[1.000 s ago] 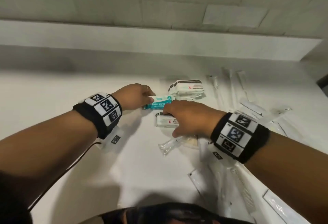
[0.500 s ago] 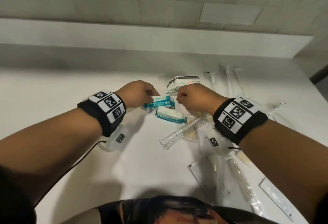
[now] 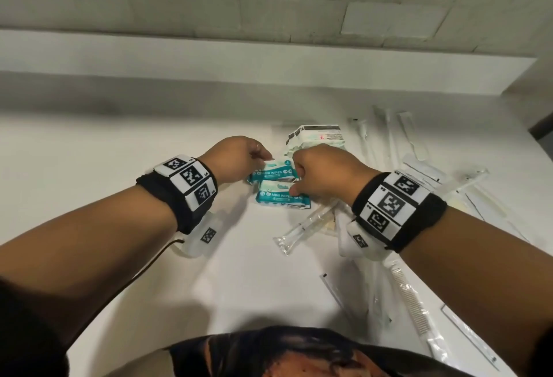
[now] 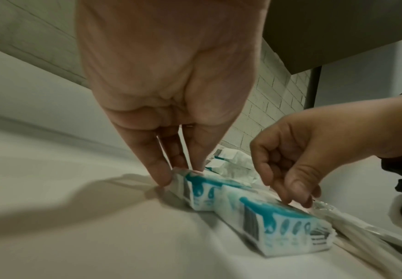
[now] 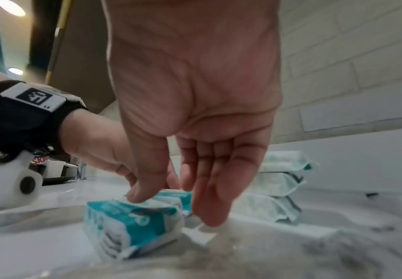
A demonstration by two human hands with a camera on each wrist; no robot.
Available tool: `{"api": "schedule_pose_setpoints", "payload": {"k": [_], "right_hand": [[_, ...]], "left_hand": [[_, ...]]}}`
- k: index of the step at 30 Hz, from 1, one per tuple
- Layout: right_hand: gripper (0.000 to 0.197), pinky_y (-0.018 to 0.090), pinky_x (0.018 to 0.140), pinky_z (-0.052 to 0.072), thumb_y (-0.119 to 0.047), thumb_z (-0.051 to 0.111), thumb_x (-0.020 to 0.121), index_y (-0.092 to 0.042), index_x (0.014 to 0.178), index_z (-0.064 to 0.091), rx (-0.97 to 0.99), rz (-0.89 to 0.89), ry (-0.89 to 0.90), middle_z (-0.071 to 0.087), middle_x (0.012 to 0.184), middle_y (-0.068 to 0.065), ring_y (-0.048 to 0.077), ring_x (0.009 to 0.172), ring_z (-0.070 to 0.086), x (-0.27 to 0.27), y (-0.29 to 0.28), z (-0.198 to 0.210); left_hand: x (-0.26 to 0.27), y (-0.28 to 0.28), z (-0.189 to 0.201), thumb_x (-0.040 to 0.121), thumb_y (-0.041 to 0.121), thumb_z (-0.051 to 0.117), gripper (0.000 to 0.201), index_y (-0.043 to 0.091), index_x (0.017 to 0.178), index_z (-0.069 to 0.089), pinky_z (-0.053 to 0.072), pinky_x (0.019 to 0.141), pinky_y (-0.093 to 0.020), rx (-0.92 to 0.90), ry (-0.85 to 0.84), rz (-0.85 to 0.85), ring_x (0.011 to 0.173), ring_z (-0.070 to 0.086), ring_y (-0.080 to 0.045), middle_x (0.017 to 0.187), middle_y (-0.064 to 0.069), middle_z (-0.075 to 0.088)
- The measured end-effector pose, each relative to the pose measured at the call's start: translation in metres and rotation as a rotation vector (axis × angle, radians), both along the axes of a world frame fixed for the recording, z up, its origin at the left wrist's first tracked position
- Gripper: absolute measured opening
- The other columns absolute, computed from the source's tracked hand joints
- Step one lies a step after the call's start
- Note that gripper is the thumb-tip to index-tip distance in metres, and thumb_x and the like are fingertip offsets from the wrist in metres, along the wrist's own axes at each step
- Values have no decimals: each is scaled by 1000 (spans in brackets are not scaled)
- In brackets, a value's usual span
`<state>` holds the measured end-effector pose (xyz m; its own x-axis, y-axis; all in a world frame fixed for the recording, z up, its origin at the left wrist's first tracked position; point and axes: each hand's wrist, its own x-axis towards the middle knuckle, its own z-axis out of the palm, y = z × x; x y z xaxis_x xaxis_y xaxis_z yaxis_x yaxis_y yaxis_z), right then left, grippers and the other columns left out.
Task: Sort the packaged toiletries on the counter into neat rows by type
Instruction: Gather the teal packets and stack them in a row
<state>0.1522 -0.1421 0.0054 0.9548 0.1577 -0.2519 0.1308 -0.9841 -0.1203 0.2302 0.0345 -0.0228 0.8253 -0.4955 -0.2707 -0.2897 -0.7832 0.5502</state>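
Since half a second ago, your near wipes pack (image 3: 282,197) has swung square and now lies just in front of the far wipes pack (image 3: 273,171), side by side on the counter (image 3: 119,143). Your left hand (image 3: 236,159) pinches the far pack's left end seal; your right hand (image 3: 321,174) has thumb and relaxed fingertips resting on the near pack's right end. Both look light, soft and slick-wrapped, so nudge them by the ends. Behind stands a stack of white packs (image 3: 318,137); a wrapped toothbrush (image 3: 305,224) lies close by.
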Motion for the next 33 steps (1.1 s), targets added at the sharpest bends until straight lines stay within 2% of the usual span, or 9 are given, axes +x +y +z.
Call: {"api": "schedule_pose_setpoints", "payload": {"k": [3, 6, 9, 11, 15, 18, 21, 26, 33], "right_hand": [[31, 28, 56, 38, -45, 69, 80, -21, 80, 48, -24, -9, 17, 49, 73, -6, 16, 73, 50, -3, 6, -2], [28, 31, 66, 48, -44, 67, 82, -21, 84, 51, 0, -70, -102, 55, 80, -4, 18, 77, 55, 4, -1, 9], [42, 36, 80, 48, -40, 76, 75, -18, 103, 53, -6, -129, -263, 55, 105, 4, 23, 93, 54, 23, -21, 22], [63, 41, 87, 46, -37, 81, 69, -18, 121, 50, -110, -112, -186, 54, 116, 8, 28, 105, 52, 35, -33, 21], [51, 38, 83, 48, -25, 75, 74, -15, 118, 51, -140, -96, -202, 60, 110, 11, 29, 98, 55, 44, -46, 18], [47, 36, 76, 52, -28, 72, 79, -15, 118, 49, 205, -219, -168, 61, 104, 6, 25, 89, 60, 45, -35, 34], [28, 36, 75, 58, -26, 67, 87, -13, 111, 58, 406, -196, 121, 66, 101, 3, 20, 82, 67, 42, -11, 35], [25, 40, 86, 55, -23, 66, 89, -16, 112, 60, 344, -175, 173, 65, 108, 3, 22, 93, 65, 52, -1, 18], [17, 28, 71, 44, -11, 58, 89, -23, 99, 65, 23, 18, 64, 62, 100, -5, 16, 88, 56, 54, 9, 7]], "left_hand": [[-5, 1, 5, 89, 38, 61, 35, 26, 122, 63, 42, 82, -23, 30, 2, -71, 103, 58, -11, 116, 7, 64], [-17, -1, 13, 74, 58, 70, 85, 22, 143, 38, 37, 104, -33, 176, 16, -218, 125, 41, -18, 132, 1, 44], [-32, -7, 13, 60, 67, 73, 108, 23, 147, 26, 36, 107, -39, 298, -79, -273, 125, 34, -19, 135, 4, 36], [-39, -9, 12, 62, 58, 74, 101, 26, 145, 28, 39, 105, -40, 290, -115, -277, 120, 35, -17, 132, 6, 37], [-46, -3, 11, 66, 46, 76, 96, 27, 146, 26, 40, 106, -38, 264, -60, -333, 121, 33, -13, 132, 10, 34], [-48, 5, 13, 63, 48, 82, 96, 24, 143, 34, 40, 106, -33, 182, -2, -214, 122, 38, -11, 131, 10, 34], [-45, 7, 13, 69, 41, 81, 66, 23, 126, 52, 46, 92, -28, 119, -42, -44, 104, 52, -13, 117, 5, 40], [-46, 12, 9, 76, 29, 77, 33, 25, 106, 64, 46, 79, -24, 80, -68, 51, 94, 59, -15, 110, 2, 47], [-44, 11, 12, 78, 31, 74, 26, 24, 100, 62, 42, 73, -25, 71, -137, 48, 90, 56, -16, 103, 4, 47]]}}
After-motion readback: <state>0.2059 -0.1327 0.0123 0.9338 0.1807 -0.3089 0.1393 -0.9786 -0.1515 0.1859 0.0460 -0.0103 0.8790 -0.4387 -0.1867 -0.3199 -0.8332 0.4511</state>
